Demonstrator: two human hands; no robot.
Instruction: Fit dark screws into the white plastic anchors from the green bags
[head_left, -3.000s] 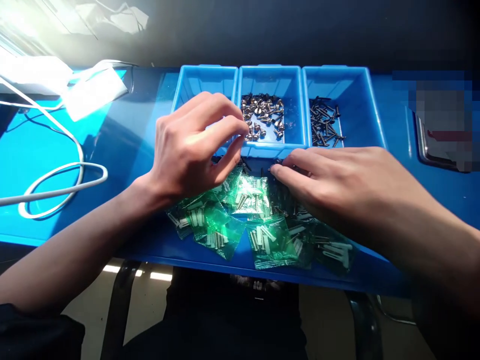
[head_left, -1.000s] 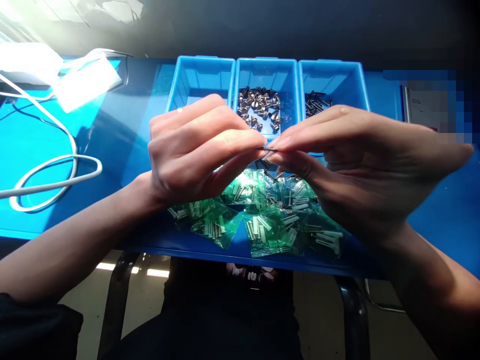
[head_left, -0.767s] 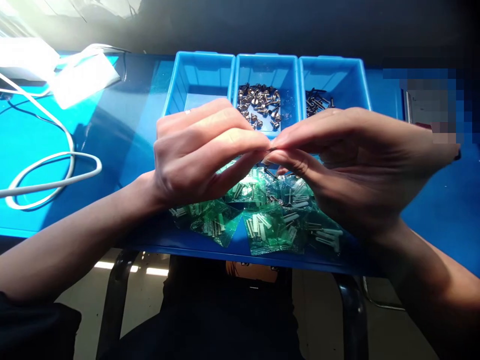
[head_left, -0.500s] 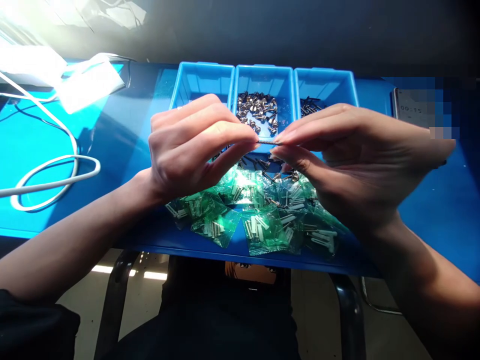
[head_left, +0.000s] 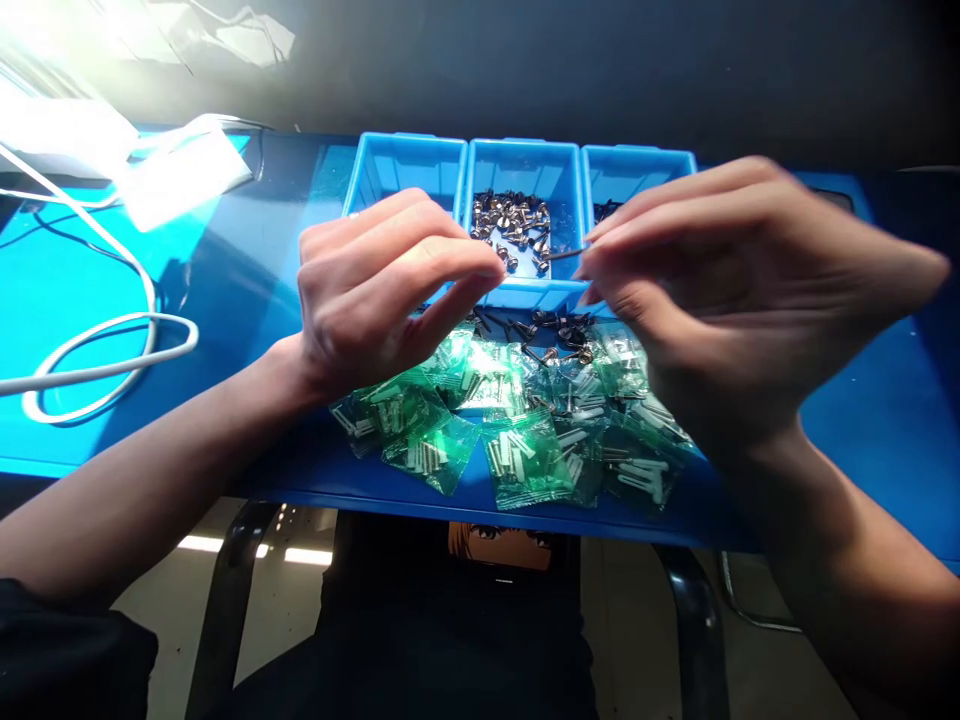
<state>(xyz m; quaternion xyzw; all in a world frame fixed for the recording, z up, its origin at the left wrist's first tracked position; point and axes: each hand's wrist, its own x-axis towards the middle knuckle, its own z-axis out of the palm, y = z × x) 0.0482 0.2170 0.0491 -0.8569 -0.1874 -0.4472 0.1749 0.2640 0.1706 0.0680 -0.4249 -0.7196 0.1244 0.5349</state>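
Clock: read from the heap of green transparent plastic sachets (head_left: pixel 525 455) of white plugs and silver screws, 12 pointing away from the person; all on the blue surface (head_left: pixel 255 250)
Right hand (head_left: pixel 720 250): at 2, slightly blurred; fingers pinching one end of a thin dark metal screw (head_left: pixel 568 253)
Held screw: at 1, free end aimed at 9, seen against the near right part of the blue plastic middle bin (head_left: pixel 525 165); height above it cannot be told, nor which end sits in the grip
Left hand (head_left: pixel 382 270): near 11; thumb and index fingers pressed together at the tips, apart from the screw; no piece visible between them
Bins: middle bin at 12, with shiny broad-headed metal screws (head_left: pixel 514 212); blue plastic right bin (head_left: pixel 637 163) at 1, partly behind the hand; blue plastic left bin (head_left: pixel 412 165) at 11
Loose metal screws (head_left: pixel 559 328): at 1, between bins and sachets
Handling: thin shank probably rolls easily, so best a light, steady pinch, slow wrist, tip kept clear of the bin rim, head type checked before release
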